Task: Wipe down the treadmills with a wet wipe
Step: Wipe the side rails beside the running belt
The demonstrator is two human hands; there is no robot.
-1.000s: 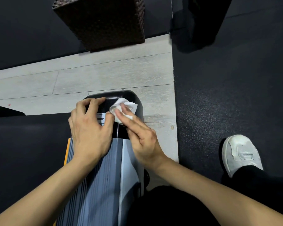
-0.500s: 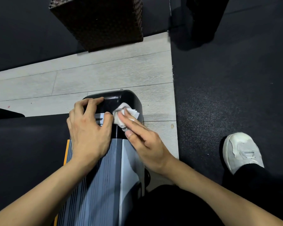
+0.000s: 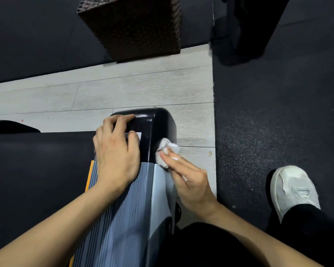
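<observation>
Your left hand [image 3: 117,151] rests on the black end cap [image 3: 156,128] at the far end of the treadmill's side rail [image 3: 123,218], fingers curled over the cap's top left edge and thumb lying by a small white label [image 3: 138,135]; that grip is closed around the cap. Your right hand [image 3: 189,180] presses the crumpled white wet wipe [image 3: 165,151] against the right side of the cap, low down where it meets the grey rail, with the fingers pinching the wipe. The dark treadmill belt [image 3: 37,180] lies to the left of the rail, edged by a thin orange strip [image 3: 89,175]. Pale wood-look floor [image 3: 123,93] runs beyond the cap, and dark speckled matting [image 3: 268,122] lies to the right. A brown woven basket [image 3: 133,26] stands at the far edge. Your white shoe [image 3: 293,189] rests on the matting, near right.
</observation>
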